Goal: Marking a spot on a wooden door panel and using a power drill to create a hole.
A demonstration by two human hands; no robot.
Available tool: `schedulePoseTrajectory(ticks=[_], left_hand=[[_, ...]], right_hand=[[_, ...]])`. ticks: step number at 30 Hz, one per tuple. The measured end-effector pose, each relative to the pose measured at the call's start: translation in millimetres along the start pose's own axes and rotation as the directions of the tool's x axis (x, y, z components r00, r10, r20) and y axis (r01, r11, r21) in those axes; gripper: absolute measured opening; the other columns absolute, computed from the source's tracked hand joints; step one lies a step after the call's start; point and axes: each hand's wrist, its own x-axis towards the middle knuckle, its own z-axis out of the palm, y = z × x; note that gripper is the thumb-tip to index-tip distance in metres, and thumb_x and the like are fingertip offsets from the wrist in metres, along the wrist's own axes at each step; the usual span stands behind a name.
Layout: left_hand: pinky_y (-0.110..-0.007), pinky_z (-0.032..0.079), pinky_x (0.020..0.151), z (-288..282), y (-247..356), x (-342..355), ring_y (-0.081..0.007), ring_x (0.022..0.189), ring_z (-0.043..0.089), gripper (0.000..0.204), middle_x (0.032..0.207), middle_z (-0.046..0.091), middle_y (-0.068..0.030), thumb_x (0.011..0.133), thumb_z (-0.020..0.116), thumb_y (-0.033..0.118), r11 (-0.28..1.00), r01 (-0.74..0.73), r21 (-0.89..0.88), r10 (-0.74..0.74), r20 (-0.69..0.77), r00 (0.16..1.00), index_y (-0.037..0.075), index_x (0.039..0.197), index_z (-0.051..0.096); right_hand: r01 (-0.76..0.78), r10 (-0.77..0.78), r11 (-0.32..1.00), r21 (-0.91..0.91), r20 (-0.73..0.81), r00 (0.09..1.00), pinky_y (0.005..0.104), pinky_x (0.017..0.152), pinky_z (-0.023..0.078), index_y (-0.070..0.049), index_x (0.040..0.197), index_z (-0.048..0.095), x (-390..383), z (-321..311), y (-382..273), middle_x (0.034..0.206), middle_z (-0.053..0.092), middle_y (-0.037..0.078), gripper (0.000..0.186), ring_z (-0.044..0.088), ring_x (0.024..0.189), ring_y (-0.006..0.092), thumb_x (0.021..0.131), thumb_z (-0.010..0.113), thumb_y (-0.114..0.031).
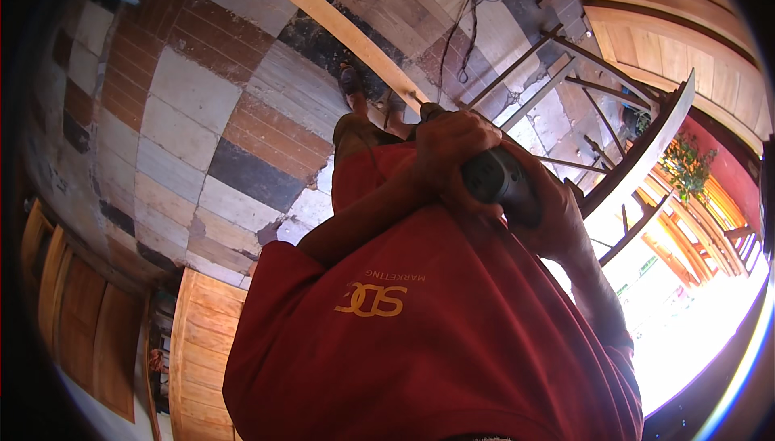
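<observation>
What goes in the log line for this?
left hand: grips power tool | right hand: holds tool body | below: wooden plank, patchwork floor

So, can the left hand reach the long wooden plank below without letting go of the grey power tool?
Probably not as things stand. The left hand is wrapped around the grey power tool at chest height, and the wooden plank lies far below near the feet.
</observation>
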Motion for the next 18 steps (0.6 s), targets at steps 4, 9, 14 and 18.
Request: schedulePoseTrajectory(ticks=[4,9,14,18], left_hand=[[-0.046,0.061,0.079,1.0,-1.6,1.7,-0.0365,0.086,0.076,0.093,0.093,0.074,-0.0168,0.070,0.076,0.085,0.999,-0.004,-0.031,0.005,0.008,1.000,-0.001,0.105,0.072],[-0.042,0.059,0.074,4.5,-2.2,8.3,-0.0314,0.080,0.073,0.079,0.089,0.071,-0.0114,0.062,0.087,0.076,0.999,-0.009,-0.042,0.007,-0.037,0.999,0.006,0.094,0.070],[-0.041,0.058,0.071,6.0,-2.8,11.7,-0.0305,0.078,0.072,0.078,0.087,0.071,-0.0110,0.062,0.088,0.076,0.999,0.000,-0.042,-0.002,-0.040,0.999,0.007,0.094,0.070],[-0.041,0.058,0.070,7.3,-3.5,11.8,-0.0306,0.077,0.072,0.079,0.087,0.071,-0.0109,0.062,0.088,0.076,1.000,0.000,-0.020,0.000,-0.028,1.000,0.007,0.094,0.069]], right_hand=[[0.012,-0.013,0.999,-0.041,-0.029,0.999,0.0469,0.091,0.061,-0.019,0.156,0.050,-0.2,1.0,2.2,0.115,0.077,0.017,0.082,0.077,0.108,0.0383,0.081,0.082,-0.017],[0.033,-0.034,0.998,-0.052,-0.016,0.999,0.0473,0.091,0.061,-0.022,0.157,0.048,2.3,-5.3,7.6,0.114,0.078,0.015,0.081,0.077,0.105,0.0361,0.084,0.083,-0.024],[0.030,-0.031,0.998,-0.057,-0.018,0.999,0.0478,0.092,0.061,-0.019,0.156,0.049,5.1,-8.5,9.2,0.116,0.077,0.020,0.083,0.075,0.111,0.0414,0.079,0.079,-0.008],[-0.035,0.035,0.998,-0.047,0.015,0.999,0.0475,0.093,0.060,-0.018,0.156,0.049,3.9,-11.4,10.6,0.117,0.077,0.020,0.083,0.075,0.113,0.0418,0.079,0.078,-0.008]])
